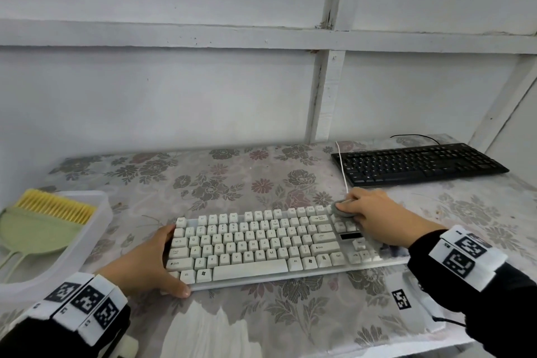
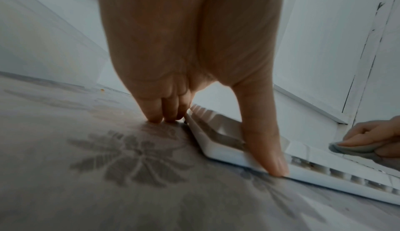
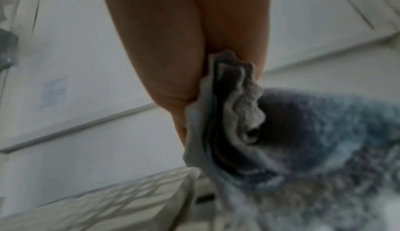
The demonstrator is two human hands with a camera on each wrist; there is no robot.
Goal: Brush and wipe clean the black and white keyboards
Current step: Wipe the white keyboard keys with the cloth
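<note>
Leftmost, tub [image 1: 101,212]: a clear plastic bin sat at the table's left edge, with a green brush [image 1: 40,227] lying in it, yellow bristles up – unused at that moment.
Left hand [image 1: 151,261]: it braced the left end of the white keyboard [image 1: 250,244]; thumb along the front edge, fingers against the side, fingertips [image 2: 161,116] on the cloth-covered table [image 1: 232,183]. Thumb and fingers stood apart, clamping the keyboard's corner between them.
White keyboard: it lay near the front of the table, centre, long side toward the person. Keycaps looked cream and a little greyed; its white cable [image 1: 343,168] ran back past the black one.
Handling: probably light, stiff plastic that slides on the smooth table cover, so holding it at an end seemed sensible; keycaps could snag or pop under a hard wipe.
Right hand [image 1: 366,209]: its fingers were curled together on a folded grey rag [image 1: 341,211], pressing it on the keyboard's upper right, by the navigation keys. The right wrist view showed the rag's bunched layers [image 3: 233,115] gripped in the palm.
Black keyboard [image 1: 418,164]: it sat at the far right of the table, well apart from both hands, angled slightly, with its own black cable [image 1: 415,136] behind – likely awaiting its turn, though I cannot tell whether it was clean.
</note>
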